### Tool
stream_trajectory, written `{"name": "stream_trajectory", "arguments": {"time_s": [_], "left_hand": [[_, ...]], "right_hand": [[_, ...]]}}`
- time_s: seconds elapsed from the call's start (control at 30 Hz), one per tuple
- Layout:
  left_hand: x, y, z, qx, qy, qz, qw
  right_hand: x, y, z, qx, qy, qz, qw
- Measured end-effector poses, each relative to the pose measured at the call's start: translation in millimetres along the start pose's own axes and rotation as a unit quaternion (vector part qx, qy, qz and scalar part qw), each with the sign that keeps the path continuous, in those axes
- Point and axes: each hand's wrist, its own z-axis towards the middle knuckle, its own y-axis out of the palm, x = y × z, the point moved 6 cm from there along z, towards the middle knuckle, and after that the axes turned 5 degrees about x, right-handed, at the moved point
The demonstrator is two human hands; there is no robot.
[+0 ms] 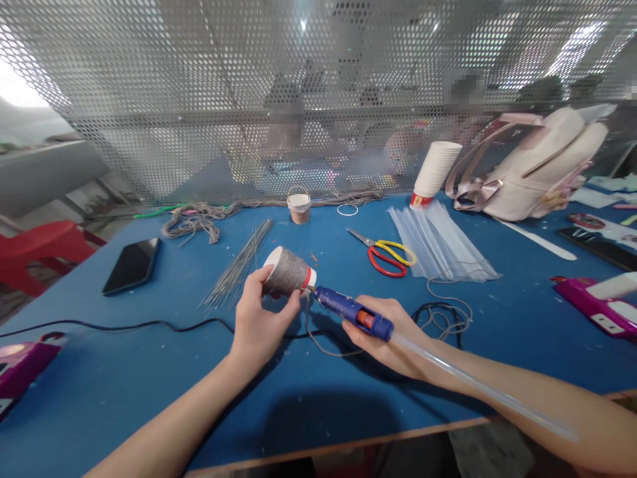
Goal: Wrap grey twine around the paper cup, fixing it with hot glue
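Observation:
My left hand is closed around a paper cup tilted on its side. Grey cord is wound round most of the cup, and a red band with a white rim shows at its right end. My right hand grips a blue glue gun, with a long clear glue stick sticking out of its back. The gun's nozzle meets the cup near the red band; whether it touches cannot be told exactly. From the cup a loose grey cord hangs down and trails right across the table.
Scissors, clear plastic strips, stacked paper cups and a backpack lie right of centre. A small finished bucket stands behind. Thin wires, a phone and a black cable are leftward. A perforated screen rises behind.

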Motion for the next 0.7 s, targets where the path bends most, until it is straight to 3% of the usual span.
{"name": "stream_trajectory", "arguments": {"time_s": [0.47,0.7], "left_hand": [[3.0,1.9,-1.2,-0.005,0.028,-0.003,1.0],[2.1,1.5,-0.4,-0.009,0.008,-0.006,1.0]], "right_hand": [[0.0,0.0,0.3,0.006,-0.038,-0.016,0.999],[-3.4,-0.8,-0.5,-0.003,-0.05,-0.024,0.998]]}}
